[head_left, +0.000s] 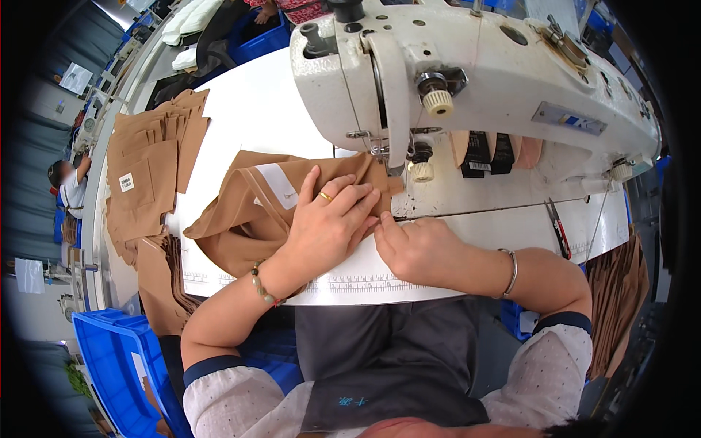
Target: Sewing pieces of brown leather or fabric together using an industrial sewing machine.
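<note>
A brown fabric piece [244,193] with a white strip [276,185] on it lies folded on the white table, its far right end by the needle area of a white sewing machine [467,80]. My left hand [325,223] rests flat on this fabric, fingers stretched out and pointing toward the machine. Just right of it, my right hand [420,248] is closed in a pinch at the fabric's near right edge, close to the left fingertips. The presser foot [378,150] is partly hidden by the machine head.
Brown cut pieces [142,164] lie stacked at the left; more brown pieces [617,306] hang at the right. Red-handled scissors [559,228] lie right of my right hand. Black labels [476,153] sit beneath the machine arm. A blue crate [109,332] stands lower left. Another person [71,186] is far left.
</note>
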`<control>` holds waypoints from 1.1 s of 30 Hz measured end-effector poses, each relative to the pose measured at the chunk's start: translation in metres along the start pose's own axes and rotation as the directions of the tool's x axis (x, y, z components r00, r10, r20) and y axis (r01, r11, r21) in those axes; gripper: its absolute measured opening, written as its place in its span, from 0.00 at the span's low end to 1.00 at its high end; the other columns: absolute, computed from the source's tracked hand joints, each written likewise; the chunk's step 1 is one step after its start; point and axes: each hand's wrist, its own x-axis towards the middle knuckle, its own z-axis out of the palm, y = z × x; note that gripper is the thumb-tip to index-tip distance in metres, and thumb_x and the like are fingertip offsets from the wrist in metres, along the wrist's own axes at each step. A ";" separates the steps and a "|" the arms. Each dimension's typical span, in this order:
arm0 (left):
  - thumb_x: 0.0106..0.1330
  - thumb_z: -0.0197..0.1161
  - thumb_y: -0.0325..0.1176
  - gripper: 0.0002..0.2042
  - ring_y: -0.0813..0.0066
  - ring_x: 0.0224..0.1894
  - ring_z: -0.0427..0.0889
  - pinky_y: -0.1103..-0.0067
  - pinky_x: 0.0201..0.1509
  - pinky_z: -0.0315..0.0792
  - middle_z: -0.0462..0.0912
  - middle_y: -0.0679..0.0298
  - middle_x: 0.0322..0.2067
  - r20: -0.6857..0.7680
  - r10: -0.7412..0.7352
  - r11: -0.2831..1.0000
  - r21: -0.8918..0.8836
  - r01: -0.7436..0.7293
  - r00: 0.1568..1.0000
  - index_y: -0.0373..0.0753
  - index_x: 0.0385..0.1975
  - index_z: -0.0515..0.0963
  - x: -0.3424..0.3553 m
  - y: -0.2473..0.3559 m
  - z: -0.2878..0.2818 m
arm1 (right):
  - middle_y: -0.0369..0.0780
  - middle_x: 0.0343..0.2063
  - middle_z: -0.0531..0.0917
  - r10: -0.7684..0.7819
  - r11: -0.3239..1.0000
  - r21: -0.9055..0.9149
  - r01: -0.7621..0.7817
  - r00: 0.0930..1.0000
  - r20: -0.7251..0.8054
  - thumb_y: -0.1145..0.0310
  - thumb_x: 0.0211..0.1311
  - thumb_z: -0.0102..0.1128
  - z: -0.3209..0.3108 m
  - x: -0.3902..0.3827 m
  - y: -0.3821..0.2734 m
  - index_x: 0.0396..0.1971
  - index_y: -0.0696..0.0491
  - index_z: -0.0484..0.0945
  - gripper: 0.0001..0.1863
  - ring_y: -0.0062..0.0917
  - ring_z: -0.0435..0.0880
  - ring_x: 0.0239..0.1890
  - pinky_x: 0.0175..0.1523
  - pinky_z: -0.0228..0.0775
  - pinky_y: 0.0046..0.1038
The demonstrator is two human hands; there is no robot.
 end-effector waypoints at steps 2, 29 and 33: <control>0.64 0.74 0.38 0.20 0.64 0.63 0.79 0.48 0.75 0.61 0.84 0.69 0.54 0.000 0.003 1.000 0.021 -0.003 1.000 0.45 0.57 0.86 0.003 -0.004 0.001 | 0.56 0.36 0.88 0.015 1.000 -0.008 -0.016 0.996 -0.089 0.71 0.48 0.66 0.005 0.003 0.003 0.30 0.62 0.84 0.11 0.20 0.81 0.17 0.20 0.72 0.24; 0.66 0.71 0.41 0.10 0.58 0.49 0.84 0.55 0.72 0.62 0.90 0.62 0.35 -0.058 -0.084 0.996 -0.029 0.083 0.995 0.42 0.35 0.92 0.052 -0.056 0.022 | 0.46 0.43 0.91 0.208 0.977 0.048 -0.209 0.978 0.017 0.72 0.55 0.64 0.019 0.015 0.034 0.37 0.58 0.83 0.10 0.25 0.90 0.28 0.27 0.79 0.26; 0.66 0.71 0.41 0.10 0.58 0.51 0.83 0.54 0.71 0.63 0.89 0.62 0.37 -0.047 -0.106 0.994 -0.033 0.105 0.993 0.42 0.35 0.92 0.050 -0.053 0.021 | 0.47 0.44 0.91 0.203 0.979 0.028 -0.204 0.979 0.025 0.72 0.55 0.64 0.018 0.015 0.033 0.37 0.58 0.83 0.10 0.26 0.90 0.29 0.28 0.80 0.26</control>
